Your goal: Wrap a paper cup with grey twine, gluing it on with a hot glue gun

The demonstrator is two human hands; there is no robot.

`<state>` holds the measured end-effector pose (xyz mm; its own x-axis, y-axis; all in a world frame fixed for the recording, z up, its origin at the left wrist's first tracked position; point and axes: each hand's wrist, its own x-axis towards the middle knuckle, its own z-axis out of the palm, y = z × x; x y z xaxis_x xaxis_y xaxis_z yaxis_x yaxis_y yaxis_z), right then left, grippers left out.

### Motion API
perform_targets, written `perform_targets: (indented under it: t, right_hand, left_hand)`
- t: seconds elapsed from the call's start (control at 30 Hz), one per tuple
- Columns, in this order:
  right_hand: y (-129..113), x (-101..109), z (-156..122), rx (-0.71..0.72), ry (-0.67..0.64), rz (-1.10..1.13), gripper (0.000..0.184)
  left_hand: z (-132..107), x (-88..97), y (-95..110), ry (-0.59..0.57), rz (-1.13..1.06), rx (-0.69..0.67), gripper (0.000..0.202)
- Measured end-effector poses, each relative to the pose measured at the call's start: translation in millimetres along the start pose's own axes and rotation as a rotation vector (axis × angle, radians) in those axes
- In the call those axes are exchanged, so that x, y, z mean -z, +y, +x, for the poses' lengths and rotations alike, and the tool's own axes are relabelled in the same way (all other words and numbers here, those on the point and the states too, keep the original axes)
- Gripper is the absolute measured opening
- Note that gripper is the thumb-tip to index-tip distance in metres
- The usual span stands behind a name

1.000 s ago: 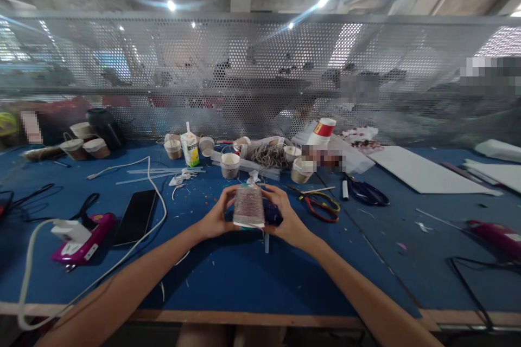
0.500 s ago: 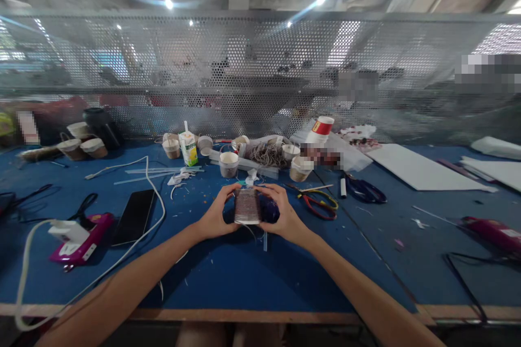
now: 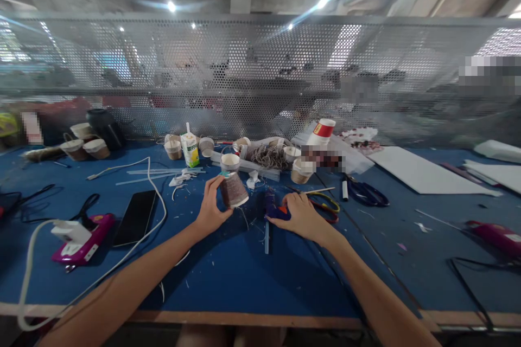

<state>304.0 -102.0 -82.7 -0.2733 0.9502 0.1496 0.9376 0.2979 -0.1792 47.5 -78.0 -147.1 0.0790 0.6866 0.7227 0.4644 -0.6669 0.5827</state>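
My left hand [image 3: 214, 207] grips a paper cup [image 3: 233, 191] wrapped in brown cord, tilted with its white rim toward me. The thumb is under the cup and the fingers are along its left side. To the right, my right hand [image 3: 303, 216] is closed around a dark blue hot glue gun [image 3: 270, 204] with an orange part. A clear glue stick [image 3: 267, 236] sticks out of the gun toward me. Just behind the held cup stands a small cup with a handle [image 3: 230, 161].
Scissors [image 3: 331, 206] lie by my right hand, darker scissors [image 3: 368, 194] farther right. Behind are a drink carton [image 3: 190, 149], a cord bundle [image 3: 271, 158] and several small cups. A phone [image 3: 136, 218], white cable and purple power strip [image 3: 83, 238] lie left; white sheets [image 3: 427, 171] lie right.
My right hand has let go of the cup, moved right and taken hold of the glue gun. My left hand has shifted slightly left with the cup, now tilted.
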Motion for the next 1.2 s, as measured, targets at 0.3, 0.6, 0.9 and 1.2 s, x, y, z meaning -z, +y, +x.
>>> perform_targets:
  t: [0.3,0.6,0.9,1.2]
  right_hand:
    - [-12,0,-4,0.011,-0.133,-0.193,0.023]
    - [-13,-8,-1,0.141,0.199,0.258,0.008]
    - [-28,-4,-10,0.215,0.269,0.600,0.017]
    - [-38,-6,-15,0.297,0.145,0.517,0.020]
  left_hand:
    - [-5,-1.5,-4,0.120,0.010,-0.066,0.077]
    - [-2,-0.1,0,0.021,0.096,-0.034,0.073]
    - [0,1.5,3,-0.046,0.095,0.022,0.073]
    - [0,0.4,5,-0.020,0.113,0.048,0.072]
